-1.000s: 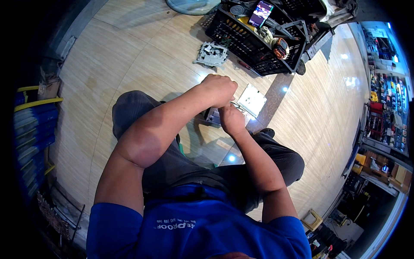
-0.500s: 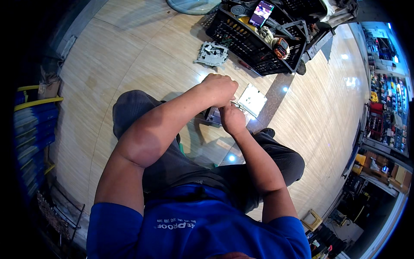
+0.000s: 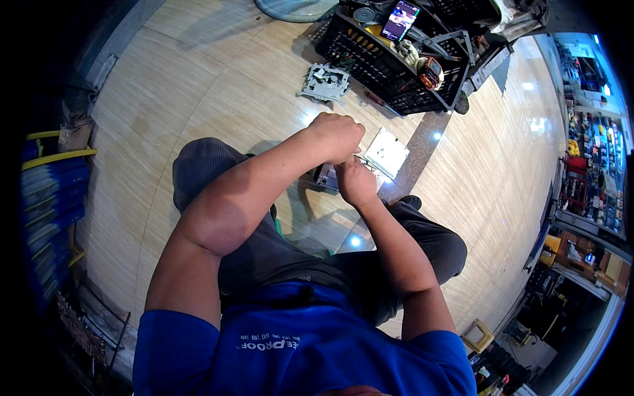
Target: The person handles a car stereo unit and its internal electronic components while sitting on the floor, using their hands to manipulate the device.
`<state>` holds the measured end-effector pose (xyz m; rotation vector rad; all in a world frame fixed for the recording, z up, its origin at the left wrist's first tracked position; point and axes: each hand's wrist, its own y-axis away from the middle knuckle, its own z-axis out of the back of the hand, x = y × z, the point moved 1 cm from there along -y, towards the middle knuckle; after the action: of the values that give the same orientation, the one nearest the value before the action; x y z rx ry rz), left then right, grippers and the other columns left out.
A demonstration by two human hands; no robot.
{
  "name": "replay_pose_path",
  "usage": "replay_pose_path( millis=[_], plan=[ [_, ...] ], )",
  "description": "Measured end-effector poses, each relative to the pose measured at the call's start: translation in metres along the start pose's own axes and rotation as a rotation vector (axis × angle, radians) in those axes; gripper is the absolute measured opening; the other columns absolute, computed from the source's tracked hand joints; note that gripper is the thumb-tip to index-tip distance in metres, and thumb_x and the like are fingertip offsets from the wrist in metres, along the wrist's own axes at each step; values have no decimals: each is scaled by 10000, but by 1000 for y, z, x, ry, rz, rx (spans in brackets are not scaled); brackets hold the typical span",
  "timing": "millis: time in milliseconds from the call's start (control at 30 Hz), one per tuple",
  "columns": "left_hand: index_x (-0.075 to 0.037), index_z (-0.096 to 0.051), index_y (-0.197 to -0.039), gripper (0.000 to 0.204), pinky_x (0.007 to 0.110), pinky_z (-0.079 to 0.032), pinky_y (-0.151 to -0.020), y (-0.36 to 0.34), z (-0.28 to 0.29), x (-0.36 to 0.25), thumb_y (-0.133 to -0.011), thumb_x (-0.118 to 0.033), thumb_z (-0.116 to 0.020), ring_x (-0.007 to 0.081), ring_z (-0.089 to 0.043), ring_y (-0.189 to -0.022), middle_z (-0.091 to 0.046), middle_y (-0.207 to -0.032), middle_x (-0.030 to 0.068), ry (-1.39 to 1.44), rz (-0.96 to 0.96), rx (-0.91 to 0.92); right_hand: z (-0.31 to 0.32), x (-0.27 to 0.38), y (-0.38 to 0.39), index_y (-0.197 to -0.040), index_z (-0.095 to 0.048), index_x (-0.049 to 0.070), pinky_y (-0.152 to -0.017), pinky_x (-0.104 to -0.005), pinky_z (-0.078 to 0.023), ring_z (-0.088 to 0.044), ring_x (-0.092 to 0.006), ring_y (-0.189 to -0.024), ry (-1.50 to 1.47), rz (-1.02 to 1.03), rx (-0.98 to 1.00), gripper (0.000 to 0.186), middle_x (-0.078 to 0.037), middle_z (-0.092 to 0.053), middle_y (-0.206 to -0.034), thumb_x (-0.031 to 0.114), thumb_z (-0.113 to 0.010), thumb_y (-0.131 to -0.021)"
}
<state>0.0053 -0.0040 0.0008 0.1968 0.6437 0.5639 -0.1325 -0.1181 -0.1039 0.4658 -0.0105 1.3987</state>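
Note:
My left hand [image 3: 335,136] is closed in a fist over a metal-cased device [image 3: 326,177]. Whatever its fingers hold is hidden beneath them. Just below and to the right, my right hand [image 3: 357,181] is closed too, its fingers meeting the underside of the left hand at the device. What the right fingers grip cannot be made out. Thin dark wires [image 3: 367,162] show beside the right fingers. A flat silver metal plate [image 3: 387,154] with small slots lies to the right of both hands. Most of the device is covered by my hands.
Beyond my hands, a bare metal frame part [image 3: 325,84] lies on the tiled floor. A black crate [image 3: 389,86] of tools holds a lit phone [image 3: 399,20] and an orange-black meter [image 3: 430,73]. A screwdriver [image 3: 374,98] lies beside the crate. Blue stacked items [image 3: 56,204] stand left.

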Motion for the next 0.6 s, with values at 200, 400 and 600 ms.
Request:
replay_pose_path(
  millis=[200,400,600],
  plan=[
    [-32,-647,-1103,292,471,-526,-910,0,0,0,-919,-256,-686,366,-663,-1074,-684,-1113,195,2,-6,-16,4,5,-3,-1126,-525,-23,-690,-509,-563,-697,-424,-797,27,-6,49,295,-286,-669,-985,244,-522,-999],
    [-32,-648,-1107,293,473,-524,-915,1,0,1,-918,-254,-685,368,-663,-1075,-683,-1117,197,0,-5,-7,9,10,2,-1121,-525,-29,-711,-515,-563,-697,-428,-816,-2,-14,40,293,-293,-665,-1007,239,-515,-1002],
    [-31,-647,-1112,300,475,-521,-923,1,0,-1,-917,-255,-686,370,-660,-1084,-680,-1125,201,-2,-12,-19,2,3,-3,-1126,-525,-28,-719,-513,-563,-696,-429,-838,-19,17,39,299,-289,-668,-991,242,-527,-997]
  ],
)
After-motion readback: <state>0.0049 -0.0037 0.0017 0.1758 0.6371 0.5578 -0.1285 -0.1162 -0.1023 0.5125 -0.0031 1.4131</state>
